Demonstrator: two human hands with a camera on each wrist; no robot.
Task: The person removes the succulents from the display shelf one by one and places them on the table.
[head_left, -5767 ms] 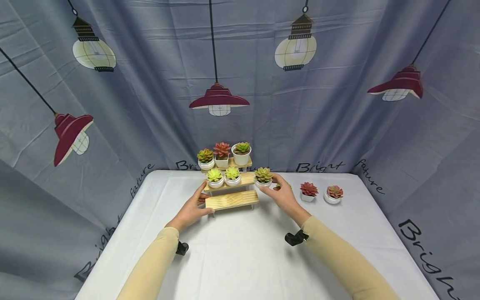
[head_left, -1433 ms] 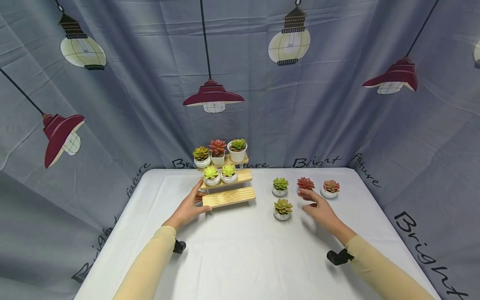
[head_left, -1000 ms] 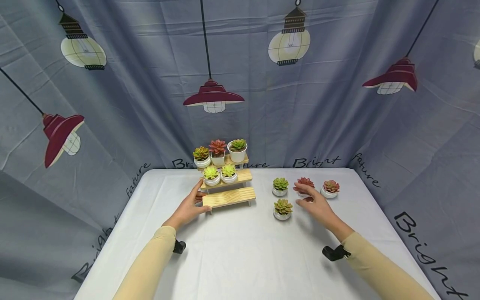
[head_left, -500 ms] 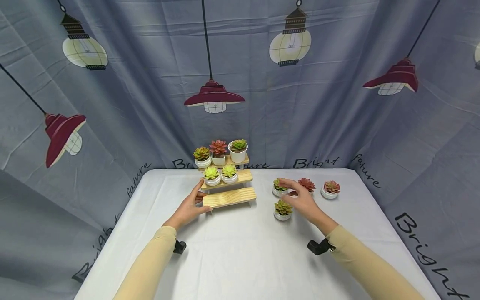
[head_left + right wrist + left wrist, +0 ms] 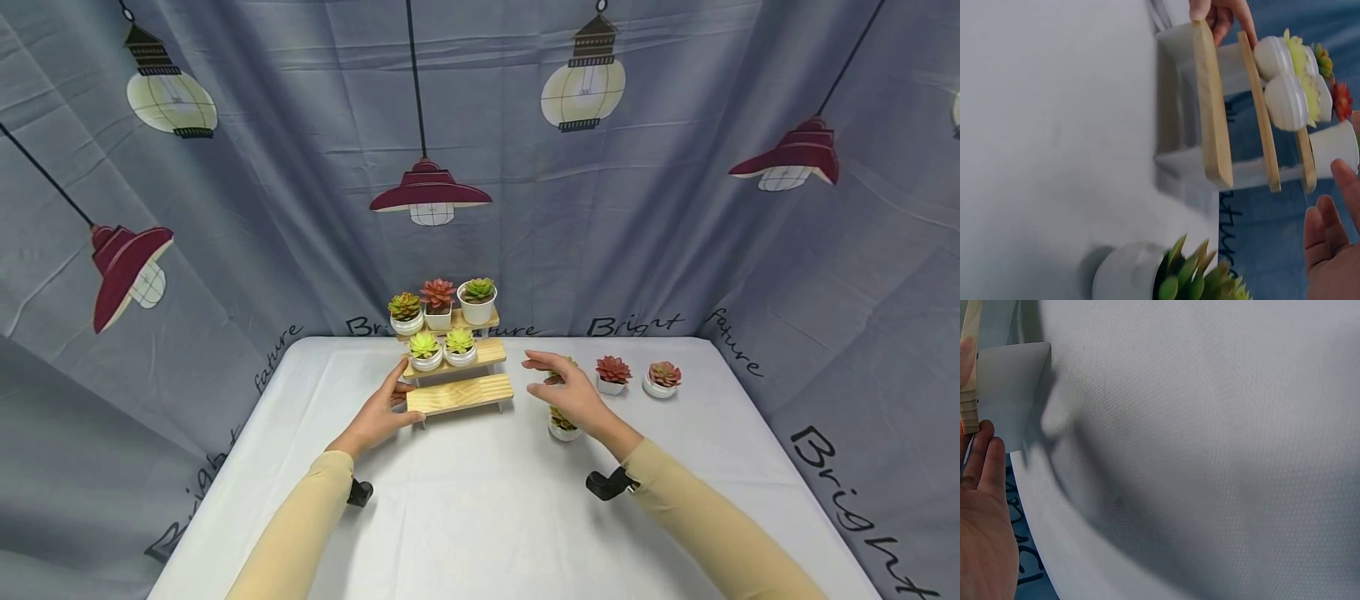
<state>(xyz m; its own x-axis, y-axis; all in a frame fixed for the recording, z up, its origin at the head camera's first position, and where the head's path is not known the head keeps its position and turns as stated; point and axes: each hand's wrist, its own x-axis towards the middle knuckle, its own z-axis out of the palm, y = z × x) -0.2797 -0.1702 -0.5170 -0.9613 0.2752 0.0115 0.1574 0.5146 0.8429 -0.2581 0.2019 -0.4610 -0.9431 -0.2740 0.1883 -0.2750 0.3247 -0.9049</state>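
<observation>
Although four plants [image 5: 613, 375] remain on the table [image 5: 480, 517], five others [image 5: 477, 312] occupy the shelf [image 5: 460, 394] gripped by the left hand [image 5: 380, 417]; right hand [image 5: 577, 400] spread, empty.

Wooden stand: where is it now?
In the head view, the wooden stand is just left of centre, toward the back of the white table, its left end held by the left hand, the right hand apart to its right.

We record a pale, wood-grained stand [image 5: 460, 394]; white pots [image 5: 477, 313]; red, green and yellow-green succulents [image 5: 613, 368]; a blue-grey curtain [image 5: 495, 267] printed with maroon lamps [image 5: 429, 188].
</observation>
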